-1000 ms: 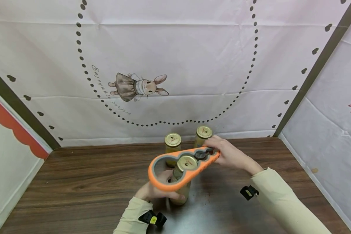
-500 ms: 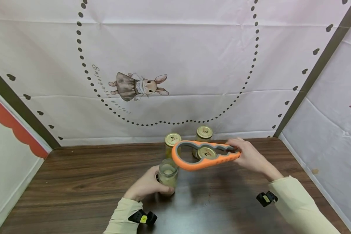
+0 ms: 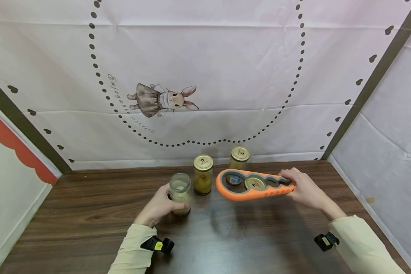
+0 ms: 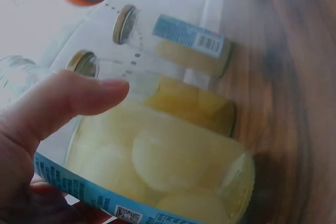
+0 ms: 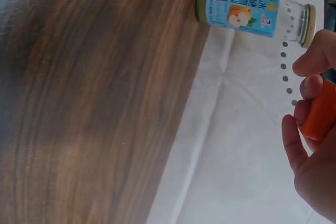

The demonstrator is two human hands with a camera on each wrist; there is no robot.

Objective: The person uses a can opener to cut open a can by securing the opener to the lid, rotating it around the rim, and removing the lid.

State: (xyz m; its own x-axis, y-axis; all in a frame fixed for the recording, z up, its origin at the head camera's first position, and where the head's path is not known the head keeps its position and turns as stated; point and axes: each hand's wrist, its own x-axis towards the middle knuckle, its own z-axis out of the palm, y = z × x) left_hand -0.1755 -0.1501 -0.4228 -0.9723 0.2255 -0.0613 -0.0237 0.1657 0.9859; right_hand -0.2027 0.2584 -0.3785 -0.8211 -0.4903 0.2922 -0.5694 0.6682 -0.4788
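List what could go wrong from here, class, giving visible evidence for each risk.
1. The open jar in the left hand has no lid on, so tilting it might spill its contents.
2. The gold lid sits in the orange opener held by the right hand; a looser grip could drop it.
3. The closed yellow-fruit jar stands close by and might get knocked.

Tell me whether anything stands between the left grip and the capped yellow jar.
Yes: the lidless jar, held in the left grip, is between, left of and nearer the camera than the capped yellow jar.
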